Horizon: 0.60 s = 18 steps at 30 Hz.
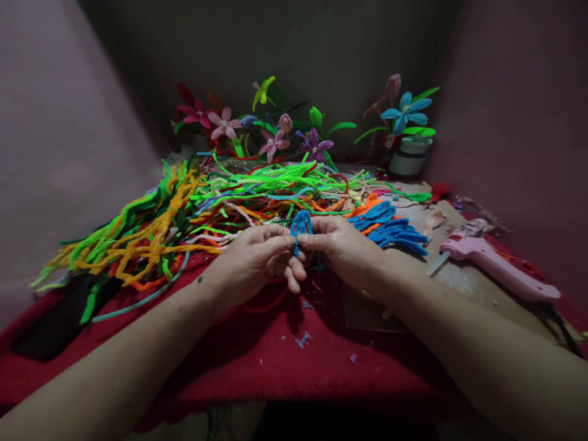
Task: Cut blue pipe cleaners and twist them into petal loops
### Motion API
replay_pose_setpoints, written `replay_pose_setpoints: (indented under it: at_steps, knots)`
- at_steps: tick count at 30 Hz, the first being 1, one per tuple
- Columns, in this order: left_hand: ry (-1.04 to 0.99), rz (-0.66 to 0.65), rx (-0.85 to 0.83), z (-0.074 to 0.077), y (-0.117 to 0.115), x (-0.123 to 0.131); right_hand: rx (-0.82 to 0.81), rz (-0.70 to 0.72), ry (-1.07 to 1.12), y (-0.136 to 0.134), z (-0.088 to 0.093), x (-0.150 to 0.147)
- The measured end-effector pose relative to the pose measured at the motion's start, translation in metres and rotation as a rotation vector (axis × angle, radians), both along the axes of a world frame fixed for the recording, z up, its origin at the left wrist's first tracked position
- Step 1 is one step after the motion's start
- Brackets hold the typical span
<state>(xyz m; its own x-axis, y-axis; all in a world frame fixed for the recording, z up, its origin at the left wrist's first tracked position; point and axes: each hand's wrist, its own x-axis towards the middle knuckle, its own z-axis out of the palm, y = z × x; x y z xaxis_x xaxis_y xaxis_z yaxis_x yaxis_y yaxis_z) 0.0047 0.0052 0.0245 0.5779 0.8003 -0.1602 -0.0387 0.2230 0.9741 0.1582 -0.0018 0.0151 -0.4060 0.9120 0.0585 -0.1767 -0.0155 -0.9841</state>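
Between my two hands is a blue pipe cleaner (302,225) bent into upright loops. My left hand (260,254) pinches it near its base with thumb and forefinger, the other fingers curled below. My right hand (337,242) grips the same piece from the other side, thumb against it. Its lower end is partly hidden by my fingers. Just right of my right hand lies a pile of blue looped pipe cleaners (395,226), with orange looped ones (367,208) behind. Loose green pipe cleaners (275,184) spread beyond my hands.
Mustard pipe cleaners (156,233) heap at left, above a black flat object (50,324). A pink glue gun (496,257) rests on cardboard (441,306) at right. Pipe-cleaner flowers (271,144) and a white pot (411,156) stand at the back. Scraps dot the red cloth (257,361).
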Motion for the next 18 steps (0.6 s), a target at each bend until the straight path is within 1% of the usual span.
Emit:
replay_pose_setpoints:
  at_steps: [3,6,8,10,12,14,16,18]
  knots:
    - [-0.003,-0.002,0.004,0.003,0.002,-0.002,-0.001,-0.051,-0.023,-0.001,0.004,0.001]
    - [0.041,0.034,0.057,0.005,0.004,-0.006,0.001,-0.096,-0.087,0.0,0.005,0.004]
    - [0.081,0.074,0.103,0.006,0.006,-0.008,-0.006,-0.084,-0.145,0.001,0.005,0.008]
    - [0.123,0.102,0.142,0.007,0.007,-0.009,-0.032,-0.031,-0.156,0.002,0.004,0.01]
    - [0.158,0.121,0.169,0.008,0.008,-0.01,-0.059,0.026,-0.11,0.003,0.003,0.012]
    - [0.199,0.137,0.195,0.009,0.008,-0.011,-0.08,0.045,-0.026,0.003,0.003,0.011]
    - [0.243,0.154,0.228,0.009,0.007,-0.01,-0.105,0.016,0.081,0.004,0.003,0.01]
    - [0.285,0.162,0.264,0.01,0.005,-0.008,-0.121,-0.053,0.199,0.004,0.002,0.008]
